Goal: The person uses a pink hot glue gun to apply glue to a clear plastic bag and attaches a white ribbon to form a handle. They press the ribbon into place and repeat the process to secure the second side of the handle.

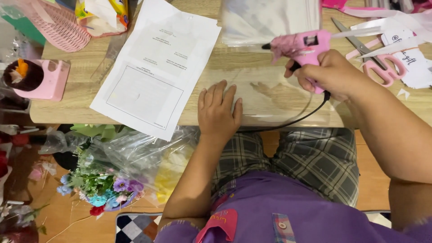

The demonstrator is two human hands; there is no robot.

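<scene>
Hands: two; glue gun (302, 49), scissors (378, 58): seemingly one each.

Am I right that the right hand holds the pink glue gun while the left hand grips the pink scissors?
Not quite. In the head view the left hand lies flat on the clear plastic sheet; the pink scissors lie untouched on the table. The right hand does hold the pink glue gun.

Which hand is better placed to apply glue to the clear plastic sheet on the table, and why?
The right hand: it grips the pink glue gun, nozzle pointing left above the clear plastic sheet. The left hand lies flat on the sheet, pinning it down.
</scene>
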